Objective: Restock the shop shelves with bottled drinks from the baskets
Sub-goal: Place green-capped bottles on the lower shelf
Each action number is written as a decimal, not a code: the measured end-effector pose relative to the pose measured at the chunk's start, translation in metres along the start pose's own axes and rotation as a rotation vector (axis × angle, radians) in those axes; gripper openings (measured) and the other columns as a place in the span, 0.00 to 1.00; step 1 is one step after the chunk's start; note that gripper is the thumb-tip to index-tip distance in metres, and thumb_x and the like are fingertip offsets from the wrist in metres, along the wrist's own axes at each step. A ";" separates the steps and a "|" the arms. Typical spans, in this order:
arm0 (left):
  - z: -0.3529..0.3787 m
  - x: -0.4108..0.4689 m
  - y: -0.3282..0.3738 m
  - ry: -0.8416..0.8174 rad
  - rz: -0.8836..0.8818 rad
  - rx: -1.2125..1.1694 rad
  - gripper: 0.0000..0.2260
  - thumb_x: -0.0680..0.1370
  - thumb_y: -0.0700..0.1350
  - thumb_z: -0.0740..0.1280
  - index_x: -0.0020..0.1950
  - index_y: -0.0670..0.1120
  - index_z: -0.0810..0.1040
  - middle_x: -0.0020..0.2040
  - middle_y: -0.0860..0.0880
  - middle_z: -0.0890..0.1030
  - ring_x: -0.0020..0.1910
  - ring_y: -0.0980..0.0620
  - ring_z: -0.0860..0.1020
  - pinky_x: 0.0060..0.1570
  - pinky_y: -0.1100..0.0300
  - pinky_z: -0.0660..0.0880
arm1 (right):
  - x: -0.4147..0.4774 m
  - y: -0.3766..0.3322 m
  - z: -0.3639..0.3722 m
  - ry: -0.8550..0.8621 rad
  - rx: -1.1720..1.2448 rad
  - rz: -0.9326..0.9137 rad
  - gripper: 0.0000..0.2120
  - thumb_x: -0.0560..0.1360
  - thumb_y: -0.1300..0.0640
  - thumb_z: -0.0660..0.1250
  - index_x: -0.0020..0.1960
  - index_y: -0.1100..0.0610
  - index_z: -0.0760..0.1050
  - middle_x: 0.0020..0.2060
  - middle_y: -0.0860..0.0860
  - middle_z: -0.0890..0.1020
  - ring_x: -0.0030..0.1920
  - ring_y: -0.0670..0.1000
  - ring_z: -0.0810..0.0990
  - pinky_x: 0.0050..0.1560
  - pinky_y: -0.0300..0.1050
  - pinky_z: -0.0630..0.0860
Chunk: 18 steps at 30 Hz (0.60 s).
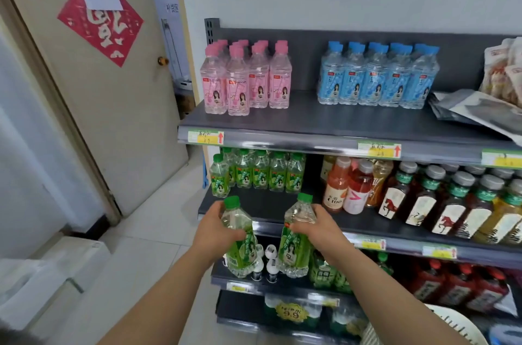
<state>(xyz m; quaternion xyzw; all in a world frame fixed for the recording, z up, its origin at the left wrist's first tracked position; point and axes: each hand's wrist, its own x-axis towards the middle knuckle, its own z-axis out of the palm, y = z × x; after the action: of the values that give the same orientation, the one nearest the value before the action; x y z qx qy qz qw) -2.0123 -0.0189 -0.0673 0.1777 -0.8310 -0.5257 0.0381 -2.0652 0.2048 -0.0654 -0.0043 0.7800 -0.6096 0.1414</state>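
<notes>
Our left hand [217, 229] and right hand [319, 227], held apart, clasped the left bottle [240, 245] and right bottle [293, 245] just before the middle shelf [268, 205]. Both long axes were near upright, green caps up and leaning slightly outward.

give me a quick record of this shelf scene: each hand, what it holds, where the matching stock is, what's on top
left hand: grips a green-capped bottle
right hand: grips a second green-capped bottle
matching stock: green-label bottles at the left end of the middle shelf
free space: bare shelf in front of that row
top shelf: pink-capped bottles left, blue-capped bottles right
</notes>
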 end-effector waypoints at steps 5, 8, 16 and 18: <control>0.002 0.035 0.005 0.032 0.110 0.154 0.29 0.62 0.40 0.78 0.58 0.51 0.70 0.49 0.51 0.79 0.44 0.52 0.79 0.45 0.51 0.79 | 0.038 0.001 0.001 -0.017 0.024 0.004 0.23 0.67 0.63 0.74 0.58 0.54 0.69 0.48 0.50 0.80 0.48 0.48 0.80 0.44 0.41 0.75; 0.002 0.061 0.007 0.005 0.150 0.212 0.34 0.63 0.39 0.77 0.62 0.57 0.65 0.51 0.50 0.78 0.43 0.51 0.80 0.38 0.55 0.79 | 0.057 0.002 0.001 -0.016 0.052 0.021 0.24 0.67 0.63 0.74 0.57 0.51 0.67 0.46 0.47 0.80 0.45 0.45 0.79 0.38 0.37 0.72; -0.004 0.148 0.007 0.002 0.342 0.553 0.38 0.63 0.47 0.79 0.67 0.54 0.64 0.54 0.48 0.80 0.49 0.47 0.75 0.44 0.57 0.75 | 0.104 0.009 0.009 0.049 0.089 0.053 0.23 0.67 0.65 0.74 0.57 0.54 0.69 0.45 0.49 0.80 0.45 0.47 0.79 0.39 0.40 0.74; -0.003 0.169 0.005 0.026 0.407 0.666 0.38 0.63 0.49 0.79 0.68 0.52 0.64 0.54 0.46 0.80 0.51 0.44 0.75 0.47 0.56 0.74 | 0.114 0.011 0.012 0.069 0.093 0.056 0.23 0.66 0.65 0.74 0.56 0.53 0.69 0.45 0.48 0.80 0.45 0.46 0.79 0.39 0.40 0.74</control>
<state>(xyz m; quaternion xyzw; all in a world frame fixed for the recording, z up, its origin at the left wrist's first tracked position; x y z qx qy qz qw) -2.1705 -0.0762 -0.0823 0.0184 -0.9739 -0.2066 0.0926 -2.1700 0.1756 -0.1026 0.0451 0.7552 -0.6407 0.1312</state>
